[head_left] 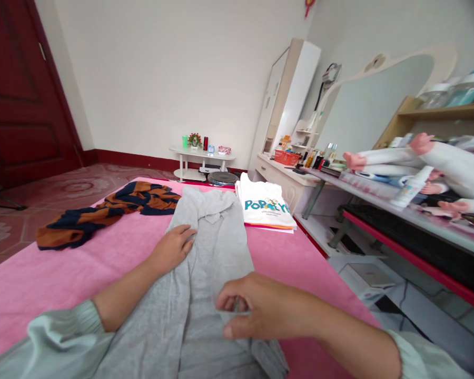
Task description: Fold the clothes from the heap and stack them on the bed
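Right hand [243,308]: low over the gray garment, fingers curled toward the thumb; cannot tell whether cloth is gripped.
Gray garment [197,295]: laid lengthwise down the middle of the pink bedspread [118,247], creased, far end bunched.
Left hand [175,247]: palm down on its left edge, fingers loosely bent, clasping nothing visible.
Striped garment [142,197]: navy and orange, crumpled to the left.
White "POPEYE" T-shirt [263,189]: atop a folded stack, right of the far end.
White side table [203,156]: beyond the bed.
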`<state>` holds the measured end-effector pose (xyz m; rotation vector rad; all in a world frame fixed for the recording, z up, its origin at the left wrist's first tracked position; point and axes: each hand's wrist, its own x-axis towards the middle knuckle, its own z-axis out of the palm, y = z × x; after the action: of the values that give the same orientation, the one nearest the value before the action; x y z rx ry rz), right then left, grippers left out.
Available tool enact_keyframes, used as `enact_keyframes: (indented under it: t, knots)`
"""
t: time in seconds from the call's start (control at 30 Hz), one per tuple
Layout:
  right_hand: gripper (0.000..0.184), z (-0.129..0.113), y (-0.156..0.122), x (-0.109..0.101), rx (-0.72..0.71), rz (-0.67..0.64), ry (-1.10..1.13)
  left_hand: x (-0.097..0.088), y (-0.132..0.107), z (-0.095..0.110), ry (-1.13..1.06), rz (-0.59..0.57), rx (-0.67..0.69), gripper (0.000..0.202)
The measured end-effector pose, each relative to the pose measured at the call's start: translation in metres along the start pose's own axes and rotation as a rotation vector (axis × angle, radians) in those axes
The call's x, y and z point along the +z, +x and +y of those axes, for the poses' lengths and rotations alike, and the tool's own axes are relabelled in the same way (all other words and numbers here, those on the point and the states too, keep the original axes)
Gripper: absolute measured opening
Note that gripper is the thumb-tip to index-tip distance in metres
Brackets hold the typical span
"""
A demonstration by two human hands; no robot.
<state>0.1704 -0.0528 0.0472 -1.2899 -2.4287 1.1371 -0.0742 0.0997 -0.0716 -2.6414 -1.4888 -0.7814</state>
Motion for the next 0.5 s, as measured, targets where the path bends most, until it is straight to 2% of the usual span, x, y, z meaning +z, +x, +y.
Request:
enact_keyframes:
  t: [0.07,0.2,0.33,0.5]
  knots:
    - [0.032,0.000,0.011,0.003,-0.007,-0.081,-0.059,-0.002,0.001,0.000,-0.006,-0.006,-0.008,0.039]
    - [0.039,0.013,0.034,0.002,0.009,-0.078,-0.162,-0.011,0.018,0.001,0.016,-0.069,-0.037,0.033]
    - [0.043,0.026,0.048,0.005,-0.039,0.009,-0.225,-0.015,0.061,0.003,0.046,-0.098,-0.167,0.039]
    - [0.036,0.038,0.048,0.008,-0.050,0.081,-0.302,0.003,0.114,0.008,0.068,-0.075,-0.199,0.063]
